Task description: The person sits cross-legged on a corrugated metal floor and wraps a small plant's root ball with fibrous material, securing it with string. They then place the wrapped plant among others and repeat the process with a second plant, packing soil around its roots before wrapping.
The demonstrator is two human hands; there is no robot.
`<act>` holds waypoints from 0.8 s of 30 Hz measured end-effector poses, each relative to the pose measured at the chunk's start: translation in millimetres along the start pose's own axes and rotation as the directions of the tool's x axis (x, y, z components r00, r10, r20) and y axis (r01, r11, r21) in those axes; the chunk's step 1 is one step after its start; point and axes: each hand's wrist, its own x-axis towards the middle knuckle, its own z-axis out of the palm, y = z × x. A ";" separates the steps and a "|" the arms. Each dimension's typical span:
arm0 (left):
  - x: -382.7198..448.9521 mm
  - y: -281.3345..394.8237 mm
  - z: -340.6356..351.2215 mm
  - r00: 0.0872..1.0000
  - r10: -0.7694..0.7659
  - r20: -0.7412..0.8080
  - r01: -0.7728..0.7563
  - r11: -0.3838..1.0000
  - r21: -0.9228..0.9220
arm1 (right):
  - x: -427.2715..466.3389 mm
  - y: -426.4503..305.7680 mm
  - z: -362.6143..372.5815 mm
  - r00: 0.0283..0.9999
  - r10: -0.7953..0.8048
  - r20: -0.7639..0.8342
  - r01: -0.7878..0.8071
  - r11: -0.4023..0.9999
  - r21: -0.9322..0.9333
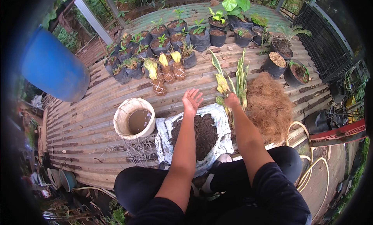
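Note:
My left hand [192,102] is held palm up over the far edge of a white sack [223,120], with fingers spread and nothing in it. Dark soil [205,134] lies in the open sack. My right hand [232,100] is closed on the base of a plant with yellow-green leaves [222,84]. Just beyond it and to its right are upright variegated snake plant leaves [241,79]. A heap of brown coconut fibre [269,108] lies right of my right hand. Several root balls wrapped in fibre and string [168,74], with yellow leaves, lie ahead to the left.
A whitish bucket of murky water [119,120] stands left of the sack, beside dry strands [141,150]. Plants in black grow bags [199,40] and pots [274,64] line the far side of the corrugated sheet. A blue barrel [55,64] is at left, a hose [309,172] at right.

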 end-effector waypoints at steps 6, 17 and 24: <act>2.9 24.5 -13.4 0.998 0.052 0.043 -0.052 0.999 -0.016 | 6.8 -3.7 12.6 0.993 0.006 -0.116 -0.007 1.000 -0.009; 13.7 65.8 -17.0 0.986 0.080 0.149 -0.089 0.994 0.056 | 19.4 -18.0 15.4 0.986 0.094 -0.140 -0.086 0.994 0.062; 1.9 77.5 -12.9 0.994 0.061 0.086 -0.072 0.990 0.125 | 33.0 -14.5 -19.9 0.984 0.006 0.178 -0.152 0.554 0.819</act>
